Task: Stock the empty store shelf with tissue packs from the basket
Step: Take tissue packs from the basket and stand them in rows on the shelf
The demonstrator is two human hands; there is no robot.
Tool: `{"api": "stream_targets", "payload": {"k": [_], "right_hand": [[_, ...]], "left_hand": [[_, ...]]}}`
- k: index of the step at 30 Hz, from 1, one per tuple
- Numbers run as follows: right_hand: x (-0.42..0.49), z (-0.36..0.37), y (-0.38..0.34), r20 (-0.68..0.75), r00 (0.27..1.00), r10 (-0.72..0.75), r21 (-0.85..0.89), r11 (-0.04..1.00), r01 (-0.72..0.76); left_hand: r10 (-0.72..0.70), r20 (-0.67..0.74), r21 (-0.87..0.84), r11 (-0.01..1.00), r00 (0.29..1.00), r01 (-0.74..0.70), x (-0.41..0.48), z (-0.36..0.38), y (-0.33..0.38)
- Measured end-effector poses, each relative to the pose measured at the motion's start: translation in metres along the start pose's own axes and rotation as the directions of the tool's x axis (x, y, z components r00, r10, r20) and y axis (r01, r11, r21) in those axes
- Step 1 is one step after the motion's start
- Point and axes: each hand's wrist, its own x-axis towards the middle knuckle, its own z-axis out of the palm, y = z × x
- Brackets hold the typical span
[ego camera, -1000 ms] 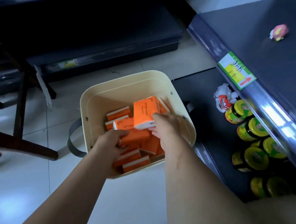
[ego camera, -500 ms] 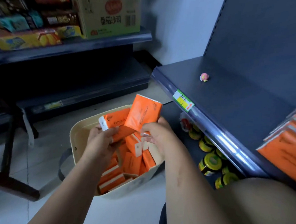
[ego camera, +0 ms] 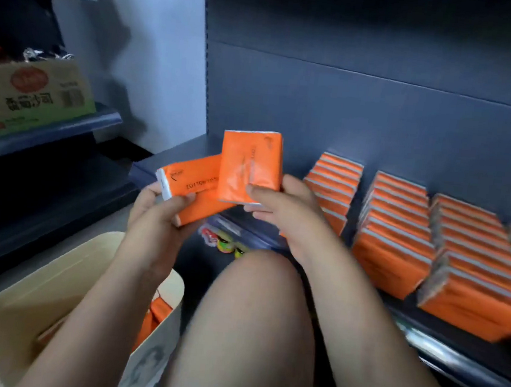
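Observation:
My left hand [ego camera: 160, 212] grips an orange tissue pack [ego camera: 194, 187] lying sideways, white end to the left. In my right hand [ego camera: 289, 215] a second orange tissue pack [ego camera: 250, 164] stands upright, overlapping the first. Both are held above the front edge of the dark shelf [ego camera: 176, 154]. Rows of orange packs [ego camera: 391, 225] stand on that shelf to the right of my hands. The cream basket [ego camera: 58, 280] sits low at the left under my left forearm, with a few orange packs [ego camera: 159, 309] showing inside.
My bare knee [ego camera: 253, 302] fills the lower middle. Jars with yellow-green lids [ego camera: 227, 245] sit on the lower shelf behind it. A cardboard box [ego camera: 33, 94] stands on the shelving unit at the left. The shelf's left part is bare.
Both hands lifted a pack each out of the basket and carried them up and right to the shelf. The view swung from the basket to the shelf with its rows of packs.

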Motion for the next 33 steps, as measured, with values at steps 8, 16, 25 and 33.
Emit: {"api": "stream_targets", "payload": {"k": [8,16,25,33], "right_hand": [[-0.074,-0.147,-0.031,-0.251,0.942,-0.223,-0.161,0.969,0.186],[-0.126,-0.22,0.013,-0.334,0.895,-0.296,-0.239,0.945,0.223],[-0.161,-0.287,0.01,-0.343,0.839,-0.422,-0.478,0.847,0.23],[-0.208,-0.311,0.023,-0.255,0.886,-0.387,-0.64,0.754,0.145]], "left_hand": [[-0.089,0.451,0.041,0.996,0.888,0.079,-0.016,0.123,-0.008],[-0.18,0.608,0.124,0.984,0.773,0.131,-0.029,0.157,-0.064],[-0.165,0.587,0.116,0.986,0.792,0.119,-0.03,0.16,-0.081],[-0.164,0.611,0.128,0.986,0.774,0.108,-0.039,0.176,-0.093]]}}
